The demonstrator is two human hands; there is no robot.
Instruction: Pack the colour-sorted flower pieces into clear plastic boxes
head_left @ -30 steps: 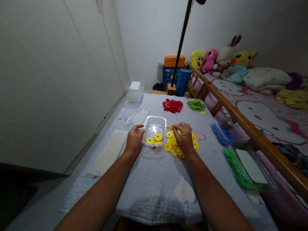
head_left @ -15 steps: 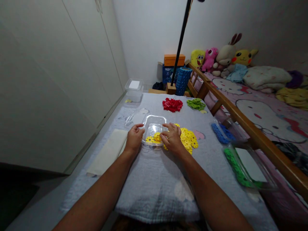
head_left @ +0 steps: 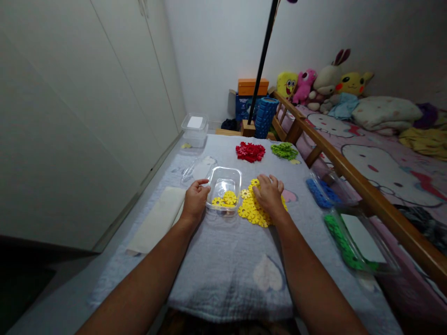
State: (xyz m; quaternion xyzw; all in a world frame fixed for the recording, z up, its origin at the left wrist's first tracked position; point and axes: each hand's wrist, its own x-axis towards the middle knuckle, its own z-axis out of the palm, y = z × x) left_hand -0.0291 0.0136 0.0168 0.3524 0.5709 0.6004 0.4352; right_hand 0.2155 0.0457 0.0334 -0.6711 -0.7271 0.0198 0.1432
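A clear plastic box point(head_left: 225, 173) stands uncovered on the cloth, with several yellow flower-shaped discs point(head_left: 229, 198) lying in its near end. My left hand point(head_left: 196, 197) grips the left rim of this box, thumb and fingers closed on it. To the right of the box spreads a heap of loose yellow discs point(head_left: 254, 211). Over the heap's far right part is my right hand point(head_left: 269, 193), its fingers apart and bent down to the discs. The undersides of its fingertips are hidden.
A transparent lid point(head_left: 195, 172) and a folded cream cloth point(head_left: 157, 218) lie at left. Farther back are red pieces point(head_left: 250, 152), light green pieces point(head_left: 284, 150) and a lidded box point(head_left: 194, 130). Boxes of blue point(head_left: 323, 192) and green pieces point(head_left: 344, 244) sit beside the wooden bed rail point(head_left: 349, 174).
My right hand has moved from above the box rightward to the yellow heap. Yellow discs in the box are now in fuller view. My left hand stays at the rim.
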